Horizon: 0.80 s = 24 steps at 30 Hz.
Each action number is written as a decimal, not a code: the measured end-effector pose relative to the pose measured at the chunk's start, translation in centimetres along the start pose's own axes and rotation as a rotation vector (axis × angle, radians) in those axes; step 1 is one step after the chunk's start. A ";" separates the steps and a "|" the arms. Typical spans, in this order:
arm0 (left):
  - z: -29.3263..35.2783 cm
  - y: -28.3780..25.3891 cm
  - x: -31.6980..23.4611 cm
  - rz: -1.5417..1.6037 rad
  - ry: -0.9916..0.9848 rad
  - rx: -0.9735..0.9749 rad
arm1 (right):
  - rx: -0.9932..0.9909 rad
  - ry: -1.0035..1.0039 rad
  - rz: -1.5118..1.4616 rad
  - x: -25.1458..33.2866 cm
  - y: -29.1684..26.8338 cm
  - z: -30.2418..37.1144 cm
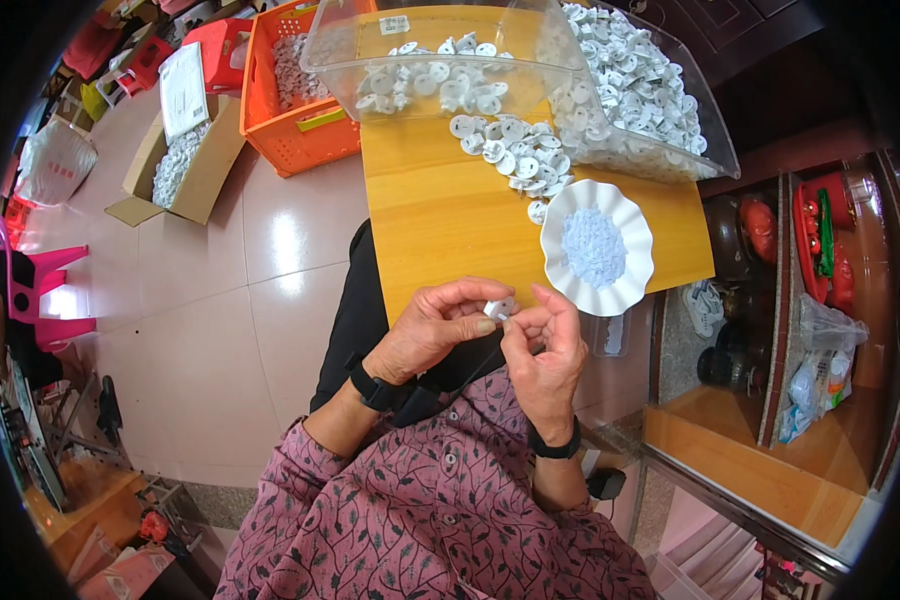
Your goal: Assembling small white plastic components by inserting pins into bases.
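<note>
Between the thumb and index finger of my left hand (425, 335) is a small round white plastic part (500, 307), held just off the near edge of the yellow wooden table (425, 210). My right hand (548, 360) is closed, with its thumb and index finger pinched against the part's right side. Whatever tiny piece those fingertips hold, if any, is too small to make out. Ahead of my right hand, a white plate with a wavy rim (635, 240) carries a heap of tiny pale bits (592, 245). Behind it lies a loose pile of similar white plastic parts (520, 155).
Two clear plastic bins with white parts (450, 80) (635, 90) stand at the table's far side. An orange crate (300, 140) and an open cardboard box (205, 180) sit on the floor to the left. Wooden shelves (750, 440) holding bags flank the right side.
</note>
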<state>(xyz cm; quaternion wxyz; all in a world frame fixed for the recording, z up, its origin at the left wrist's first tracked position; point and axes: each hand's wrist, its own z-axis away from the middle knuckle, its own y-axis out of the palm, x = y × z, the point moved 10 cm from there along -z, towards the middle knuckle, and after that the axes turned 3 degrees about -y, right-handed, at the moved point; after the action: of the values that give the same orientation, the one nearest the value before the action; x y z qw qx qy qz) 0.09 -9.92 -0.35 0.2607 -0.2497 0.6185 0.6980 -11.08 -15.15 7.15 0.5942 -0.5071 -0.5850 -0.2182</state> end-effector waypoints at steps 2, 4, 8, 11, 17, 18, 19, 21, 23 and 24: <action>0.0 0.0 0.0 0.000 0.003 -0.001 | -0.003 0.000 0.021 0.1 0.0 0.0; 0.1 0.0 -0.1 0.000 0.006 -0.001 | -0.004 0.000 0.023 0.1 0.0 0.0; 0.1 0.0 -0.1 -0.009 0.010 -0.001 | 0.001 -0.008 0.042 0.0 0.0 0.0; 0.1 0.1 -0.3 -0.077 0.033 0.004 | 0.003 -0.012 0.054 0.3 0.0 0.0; 0.2 0.1 -0.5 -0.167 0.056 -0.001 | 0.013 -0.059 0.118 1.5 0.1 -0.1; 0.2 0.0 -0.2 -0.102 0.030 -0.002 | 0.014 -0.059 0.118 1.5 0.1 -0.1; 0.2 0.0 -0.3 -0.102 0.031 -0.002 | 0.009 -0.051 0.116 1.4 0.0 0.0; 0.2 0.0 -0.1 0.056 -0.001 0.005 | 0.006 -0.044 0.112 1.2 0.0 0.0; 0.3 -0.1 0.0 0.078 -0.007 0.003 | -0.005 -0.024 0.071 0.9 0.0 0.1; 0.3 -0.1 0.1 0.101 -0.014 0.003 | -0.005 -0.024 0.071 0.9 0.0 0.1</action>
<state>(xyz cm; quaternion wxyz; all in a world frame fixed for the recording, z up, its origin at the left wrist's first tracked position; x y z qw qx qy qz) 0.09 -9.61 -0.47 0.2298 -0.2126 0.6295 0.7112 -10.91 -14.75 7.95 0.5932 -0.5318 -0.5730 -0.1922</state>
